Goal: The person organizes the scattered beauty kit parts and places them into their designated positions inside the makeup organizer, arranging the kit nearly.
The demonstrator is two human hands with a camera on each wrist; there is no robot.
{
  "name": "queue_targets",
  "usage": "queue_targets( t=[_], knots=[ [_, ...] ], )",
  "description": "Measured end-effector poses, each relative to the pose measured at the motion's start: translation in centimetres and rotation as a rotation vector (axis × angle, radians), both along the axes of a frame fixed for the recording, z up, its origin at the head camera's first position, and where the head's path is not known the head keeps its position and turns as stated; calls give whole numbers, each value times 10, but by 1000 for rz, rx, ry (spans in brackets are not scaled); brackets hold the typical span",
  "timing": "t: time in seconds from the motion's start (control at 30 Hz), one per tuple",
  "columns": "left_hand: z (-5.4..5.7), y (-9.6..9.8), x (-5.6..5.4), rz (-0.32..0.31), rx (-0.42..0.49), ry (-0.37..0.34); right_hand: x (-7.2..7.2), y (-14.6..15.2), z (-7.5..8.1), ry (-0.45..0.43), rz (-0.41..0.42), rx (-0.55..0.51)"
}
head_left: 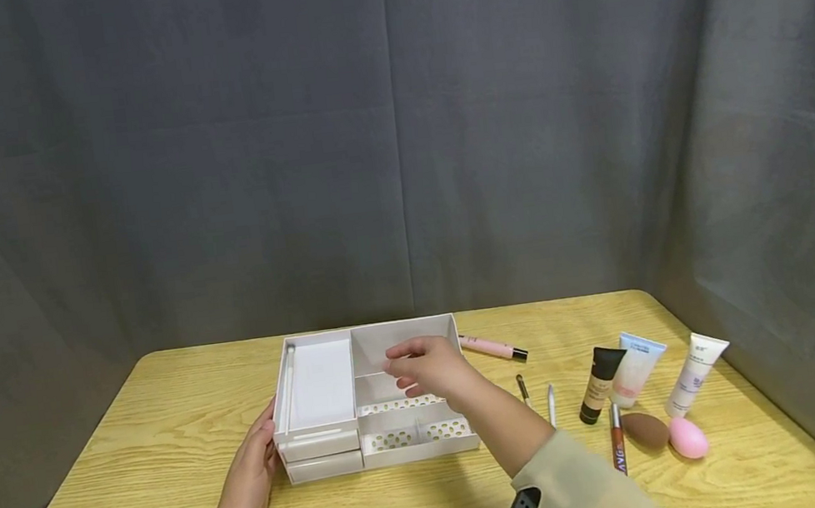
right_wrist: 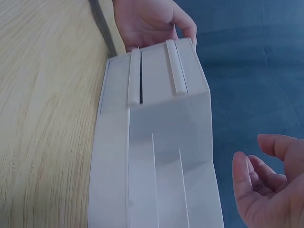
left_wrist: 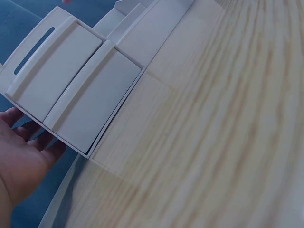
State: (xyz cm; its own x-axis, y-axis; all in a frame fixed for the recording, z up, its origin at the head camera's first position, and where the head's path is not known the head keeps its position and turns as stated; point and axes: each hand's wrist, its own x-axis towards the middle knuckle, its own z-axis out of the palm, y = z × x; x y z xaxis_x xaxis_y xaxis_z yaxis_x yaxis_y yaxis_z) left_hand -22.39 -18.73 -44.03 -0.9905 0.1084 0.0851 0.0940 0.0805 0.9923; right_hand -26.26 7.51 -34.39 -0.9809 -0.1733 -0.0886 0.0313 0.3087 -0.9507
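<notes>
A white desktop organizer (head_left: 421,452) sits on the table, two drawers at its front left and stepped, divided compartments on its right. A slim white makeup brush (head_left: 289,389) lies along the left side of its top tray. My left hand (head_left: 250,473) rests against the organizer's left side; the left wrist view shows its fingertips partly hidden behind that side wall. Above the right compartments hovers my right hand (head_left: 430,370), fingers loosely bent and holding nothing. In the right wrist view, the right hand (right_wrist: 268,183) appears beside the organizer with a gap between thumb and fingers.
A pink tube with a black cap (head_left: 492,347) lies behind the organizer's right end. To the right are a small brush (head_left: 522,387), a white pen-like stick (head_left: 551,403), a black-capped foundation tube (head_left: 599,387), two more tubes, a red-brown tube (head_left: 618,444), and brown and pink sponges (head_left: 688,438).
</notes>
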Motion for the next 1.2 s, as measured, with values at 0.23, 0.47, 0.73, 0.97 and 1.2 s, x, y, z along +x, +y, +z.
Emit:
queue_targets(
  t=[0.23, 0.47, 0.73, 0.97, 1.2],
  knots=[
    [1, 0, 0, 3, -8, -8, 2, 24, 1, -16, -46, 17],
    [0, 0, 0, 0, 9, 1, 6, 46, -1, -7, -87, 29],
    [0, 1, 0, -10, 23, 15, 10, 70, -8, 10, -134, 35],
    [1, 0, 0, -4, 19, -7, 15, 91, -16, -2, -165, 55],
    [1, 1, 0, -4, 28, -8, 16, 109, -31, -39, -207, 96]
  ],
)
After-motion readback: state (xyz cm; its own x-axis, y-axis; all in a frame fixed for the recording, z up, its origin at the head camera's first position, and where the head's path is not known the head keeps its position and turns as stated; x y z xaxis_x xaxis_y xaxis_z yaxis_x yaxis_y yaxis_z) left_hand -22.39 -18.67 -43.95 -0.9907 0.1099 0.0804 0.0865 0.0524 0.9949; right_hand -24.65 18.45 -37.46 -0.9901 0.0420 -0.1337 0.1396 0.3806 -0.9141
